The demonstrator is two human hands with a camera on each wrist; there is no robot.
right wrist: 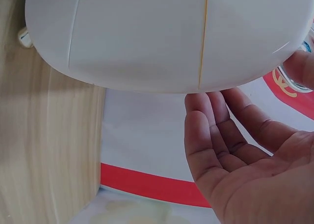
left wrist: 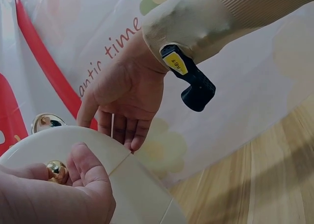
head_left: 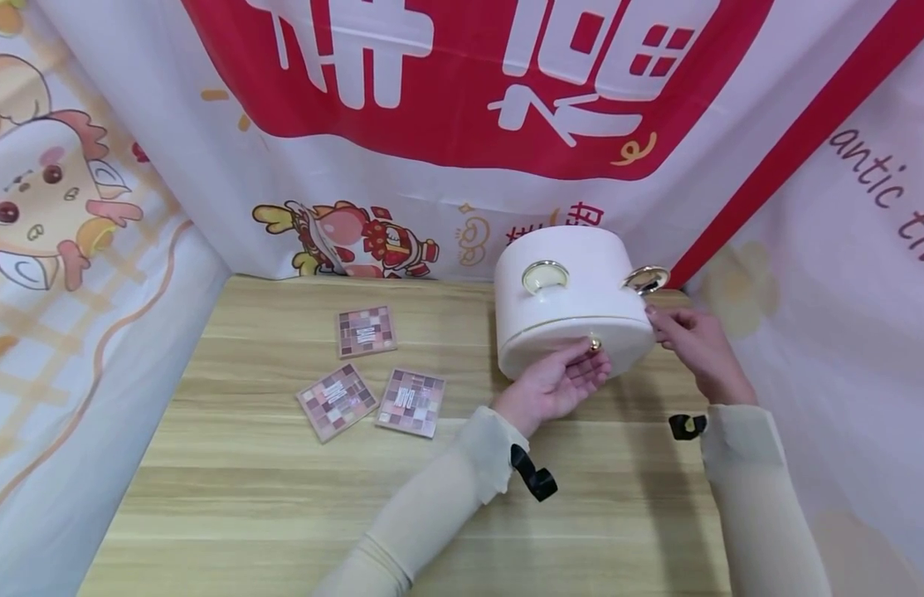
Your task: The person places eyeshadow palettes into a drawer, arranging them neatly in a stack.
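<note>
A white round case [head_left: 574,298] is standing on the far right part of the wooden table [head_left: 283,497], close to the cloth backdrop, and both hands are working at it. The left hand [head_left: 555,383] is reaching up to the front of the case, its fingers curled around a small gold knob [head_left: 594,343] at the seam, apparently to get a hold where the lid meets the base. The right hand [head_left: 689,336] is lying against the right side of the case with fingers straight and relaxed, fingertips touching the wall just under a gold ring handle [head_left: 645,279], likely steadying the case so it does not slide. A second ring handle [head_left: 545,276] is sitting on the front of the case. To the left of the case, three square eyeshadow palettes [head_left: 367,331] are lying flat on the table, well apart from the hands; their small labels are too fine to read. The backdrop behind the case is showing large white Chinese characters on red, and to its right the words "antic time" in thin script [left wrist: 110,47], the start being cut off. A black wrist clip carries a small yellow tag [left wrist: 175,62], its print unreadable.
</note>
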